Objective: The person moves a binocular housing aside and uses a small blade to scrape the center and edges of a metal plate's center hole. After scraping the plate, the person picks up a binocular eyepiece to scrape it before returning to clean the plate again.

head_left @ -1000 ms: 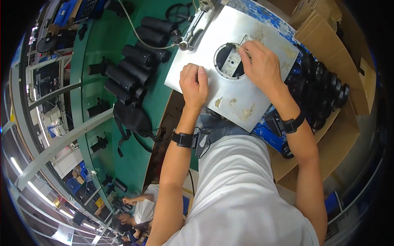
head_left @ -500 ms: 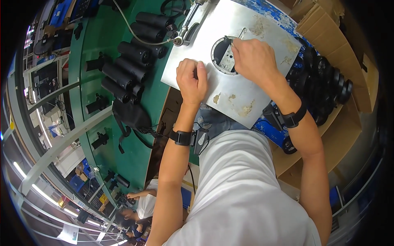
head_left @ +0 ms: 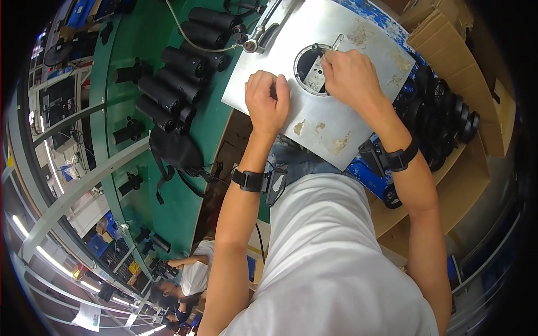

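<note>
With the right hand [head_left: 348, 71] pinching that small metal piece [head_left: 315, 77] over the plate's [head_left: 336, 126] round hole and the left hand [head_left: 267, 101] just fisted on nothing, 1 slip could drop it through.

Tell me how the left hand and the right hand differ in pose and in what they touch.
The left hand is curled into a loose fist and rests on the bare metal plate; the right hand reaches to the round opening in that plate, fingers on the small part inside. The left hand lies nearer the plate's edge, the right nearer its middle. Both wrists wear black bands.
</note>
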Demonstrator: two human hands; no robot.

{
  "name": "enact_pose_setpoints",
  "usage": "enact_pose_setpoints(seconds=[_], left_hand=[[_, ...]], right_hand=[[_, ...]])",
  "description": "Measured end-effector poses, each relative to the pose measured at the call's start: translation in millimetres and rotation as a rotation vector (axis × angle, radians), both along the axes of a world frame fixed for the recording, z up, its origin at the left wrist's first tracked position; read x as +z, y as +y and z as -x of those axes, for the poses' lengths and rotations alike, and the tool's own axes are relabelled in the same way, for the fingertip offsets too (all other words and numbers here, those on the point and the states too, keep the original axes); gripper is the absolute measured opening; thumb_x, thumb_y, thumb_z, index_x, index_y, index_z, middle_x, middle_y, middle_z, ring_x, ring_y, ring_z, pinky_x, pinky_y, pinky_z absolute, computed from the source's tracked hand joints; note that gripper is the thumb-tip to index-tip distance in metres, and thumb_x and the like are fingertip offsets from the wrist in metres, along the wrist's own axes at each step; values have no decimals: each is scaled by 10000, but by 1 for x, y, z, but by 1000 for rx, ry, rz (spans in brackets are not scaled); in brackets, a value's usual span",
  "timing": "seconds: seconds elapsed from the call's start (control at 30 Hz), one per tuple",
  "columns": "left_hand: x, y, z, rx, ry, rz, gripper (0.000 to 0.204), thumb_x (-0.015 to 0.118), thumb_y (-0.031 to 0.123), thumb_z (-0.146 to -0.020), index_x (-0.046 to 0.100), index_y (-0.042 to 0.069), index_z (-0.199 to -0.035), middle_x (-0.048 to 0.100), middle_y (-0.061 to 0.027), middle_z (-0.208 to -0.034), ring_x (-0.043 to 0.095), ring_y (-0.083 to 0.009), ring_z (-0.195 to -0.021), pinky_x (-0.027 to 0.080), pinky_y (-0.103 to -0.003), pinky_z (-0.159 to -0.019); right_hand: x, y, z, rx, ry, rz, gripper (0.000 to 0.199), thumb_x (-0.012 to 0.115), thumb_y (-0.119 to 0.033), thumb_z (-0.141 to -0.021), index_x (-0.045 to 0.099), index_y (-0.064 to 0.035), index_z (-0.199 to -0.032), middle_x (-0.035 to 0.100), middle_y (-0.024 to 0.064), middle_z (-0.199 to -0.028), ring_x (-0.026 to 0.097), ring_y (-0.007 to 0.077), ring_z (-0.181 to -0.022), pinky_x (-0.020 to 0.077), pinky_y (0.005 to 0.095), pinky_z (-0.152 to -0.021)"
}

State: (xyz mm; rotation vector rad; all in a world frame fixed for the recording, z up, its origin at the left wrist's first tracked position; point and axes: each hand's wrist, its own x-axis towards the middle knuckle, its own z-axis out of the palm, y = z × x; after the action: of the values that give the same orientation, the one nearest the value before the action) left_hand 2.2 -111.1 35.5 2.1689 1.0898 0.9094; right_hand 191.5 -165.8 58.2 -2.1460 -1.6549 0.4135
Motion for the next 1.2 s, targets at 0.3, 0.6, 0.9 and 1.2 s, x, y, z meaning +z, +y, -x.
enact_pose_setpoints(seconds=[0.3,0.6,0.9,1.2], left_hand=[[-3,0,0,-2,-11,-16,200,635,108,-839,513,44,-693,493,-85,-677,484,-274,-666,351,-387,-644],[-1,0,-3,-10,-31,-23,204,640,107,-832,507,49,-688,486,-79,-670,479,-272,-664,352,-385,-648],[-2,0,-4,-2,-31,-24,215,643,115,-831,501,53,-681,479,-75,-662,475,-269,-660,352,-384,-650],[-1,-1,-4,5,-22,-37,221,644,125,-832,500,54,-681,487,-79,-667,483,-273,-670,356,-389,-653]], right_hand=[[-7,0,3,-4,-26,-8,191,600,-136,-866,653,8,-753,627,233,-664,630,421,-653,522,480,-633],[-4,4,8,-87,-33,-41,198,601,-134,-862,654,8,-734,628,234,-675,630,432,-679,520,491,-650],[-3,3,10,-94,-39,3,206,611,-140,-862,666,19,-743,640,243,-699,636,434,-691,522,496,-662],[-1,0,16,-112,-50,69,199,618,-140,-859,674,18,-752,645,254,-717,642,438,-696,531,492,-665]])
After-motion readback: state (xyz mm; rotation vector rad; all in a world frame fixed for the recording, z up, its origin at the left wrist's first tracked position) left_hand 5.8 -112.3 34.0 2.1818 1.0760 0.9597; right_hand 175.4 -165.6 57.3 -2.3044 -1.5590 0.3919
